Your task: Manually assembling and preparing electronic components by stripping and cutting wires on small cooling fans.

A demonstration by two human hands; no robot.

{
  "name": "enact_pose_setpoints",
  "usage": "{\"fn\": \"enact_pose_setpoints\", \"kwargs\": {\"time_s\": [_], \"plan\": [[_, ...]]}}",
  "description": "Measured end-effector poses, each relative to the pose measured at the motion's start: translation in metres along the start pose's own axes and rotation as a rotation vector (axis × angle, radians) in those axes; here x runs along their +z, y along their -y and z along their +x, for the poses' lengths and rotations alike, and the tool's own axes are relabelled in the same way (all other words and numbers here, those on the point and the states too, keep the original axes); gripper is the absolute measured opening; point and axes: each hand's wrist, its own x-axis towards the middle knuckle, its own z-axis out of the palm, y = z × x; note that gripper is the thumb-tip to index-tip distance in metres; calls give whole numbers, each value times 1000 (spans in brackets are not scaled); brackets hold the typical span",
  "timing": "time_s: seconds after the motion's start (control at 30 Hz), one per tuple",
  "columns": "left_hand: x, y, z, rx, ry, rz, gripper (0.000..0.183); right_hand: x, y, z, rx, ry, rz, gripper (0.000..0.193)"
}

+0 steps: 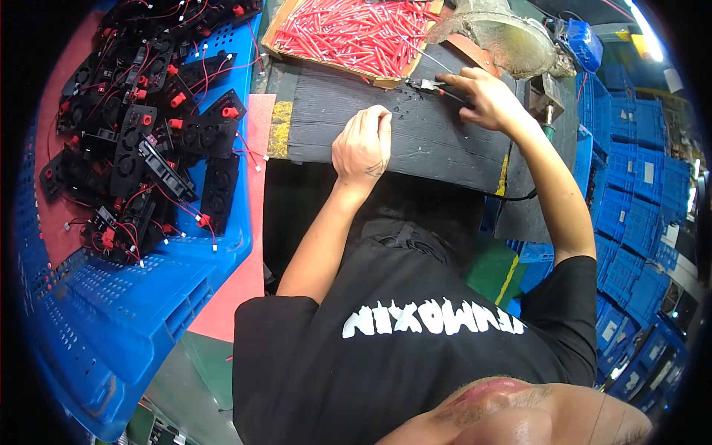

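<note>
My left hand (361, 144) rests at the front edge of the dark workbench (326, 104). Its fingers are curled into a loose fist, and whatever it may hold is hidden. On the right, my right hand (486, 98) reaches over the bench with thumb and index finger apart. Close by its fingertips lies a small pair of pliers or cutters (426, 85) with metal jaws and an orange-red grip, partly covered by the fingers. Beyond both hands, a shallow cardboard tray (326, 65) is heaped with thin red wire-like pieces (352, 33).
A blue crate (215, 259) on the left carries many black panels (133, 148) with red connectors and wires. A dirty metal machine part (497, 37) stands behind my right hand. Blue bins (630, 170) are stacked at right. Pink sheet (258, 148) lies beside the bench.
</note>
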Motion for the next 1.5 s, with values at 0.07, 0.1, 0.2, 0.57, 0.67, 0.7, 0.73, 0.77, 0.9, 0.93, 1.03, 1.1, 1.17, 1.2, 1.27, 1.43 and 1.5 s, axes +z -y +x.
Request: {"fn": "enact_pose_setpoints", "kwargs": {"time_s": [0.07, 0.1, 0.2, 0.57, 0.67, 0.7, 0.73, 0.77, 0.9, 0.93, 1.03, 1.1, 1.17, 1.2, 1.27, 1.43, 1.5], "plan": [[0, 0, 0, 2, -3, 2, 11, -1, -2, -1, 23, 45, 64, 72], [1, 0, 0, -7, 5, 1, 11, -3, -2, -2, 47, 92, 130, 70], [1, 1, 0, -13, 11, -5, 11, -7, -5, -1, 35, 143, 249, 68], [1, 1, -1, -14, -3, -26, 12, 4, 34, -22, 112, -81, -162, 69], [1, 1, 0, 28, -19, -1, 10, 5, 43, -32, 86, -136, -247, 71], [1, 2, 0, 1, -13, -10, 11, 4, 47, -38, 132, -120, -206, 71], [0, 3, 0, -25, -5, -21, 11, 4, 52, -44, 181, -103, -166, 72], [1, 3, -1, -28, -3, -21, 11, 5, 57, -52, 230, -97, -156, 72], [-2, 2, 2, -10, -5, -7, 11, 10, 62, -68, 153, -209, -75, 76], [-4, 1, 3, -2, 11, 6, 10, 10, 64, -69, 165, -208, -73, 76], [-3, -2, 5, 4, 54, -4, 8, 16, 69, -68, 73, -281, -90, 84], [-4, -3, 5, 13, 81, 12, 8, 23, 71, -66, 71, -274, -93, 85], [-3, -4, 6, 3, 76, 1, 8, 25, 75, -64, 77, -231, -117, 86], [-3, -4, 5, 4, 77, 3, 8, 26, 77, -63, 78, -233, -116, 86], [-4, -3, 6, 22, 79, 10, 10, 26, 81, -61, 134, -231, -147, 93], [-8, -5, 5, 24, 129, 48, 19, 22, 82, -69, 103, -273, -148, 87], [-11, -8, 6, 32, 160, 77, 24, 21, 82, -73, 112, -283, -153, 87]]}}
